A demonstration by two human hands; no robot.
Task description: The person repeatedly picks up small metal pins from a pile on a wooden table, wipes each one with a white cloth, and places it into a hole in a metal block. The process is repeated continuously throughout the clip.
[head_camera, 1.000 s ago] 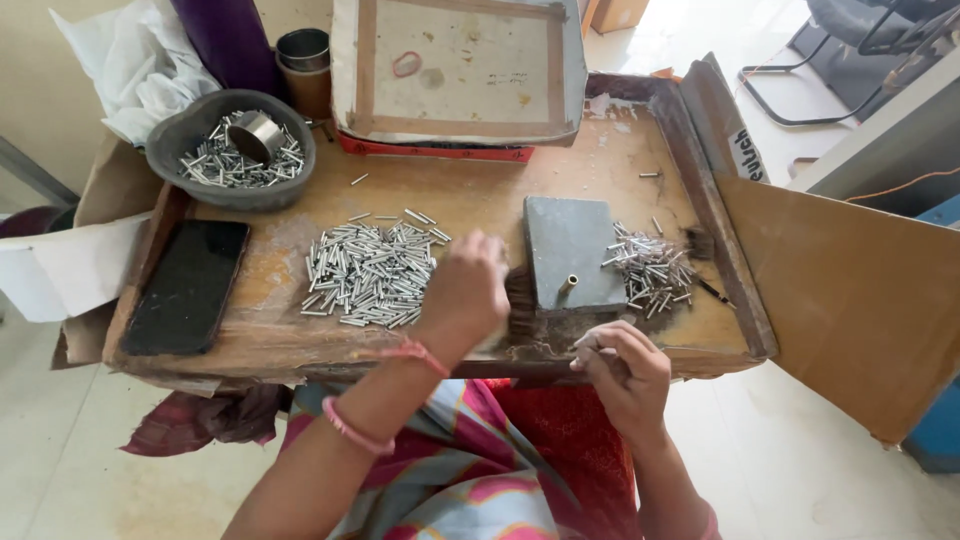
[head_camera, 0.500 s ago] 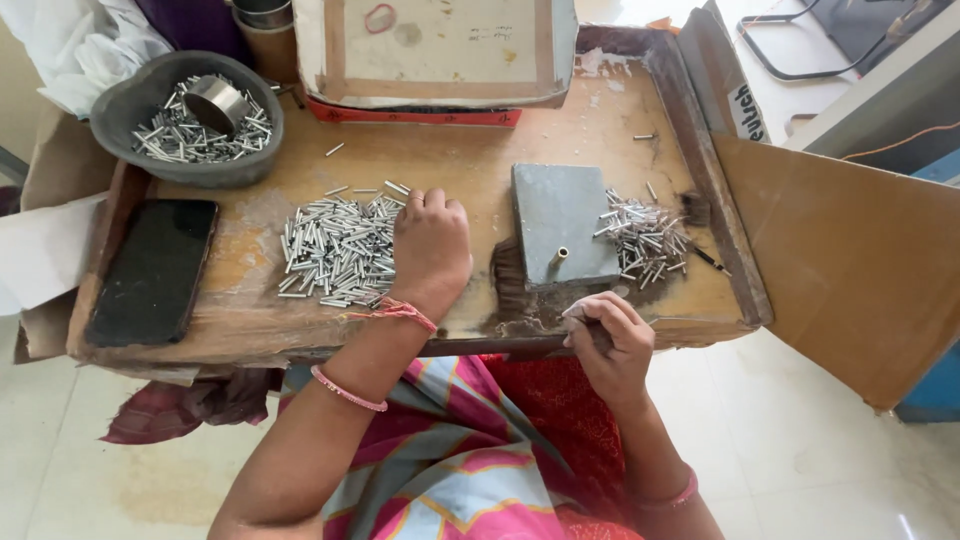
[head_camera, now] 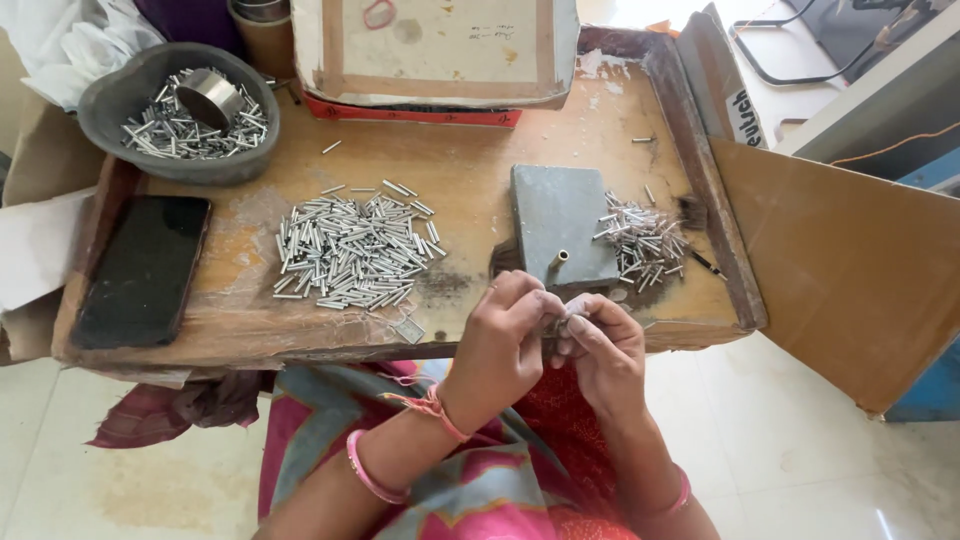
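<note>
I see both hands meeting at the near edge of the wooden work board. The left hand is curled, its fingertips pinched against those of the right hand, and together they grip something small and pale between them; it's too tiny for me to name, possibly one of the tubes. Just beyond the knuckles sits the grey metal block with a short brass peg on it. A big pile of small metal tubes lies to the left, and a smaller pile is right of the block. The black phone rests far left.
</note>
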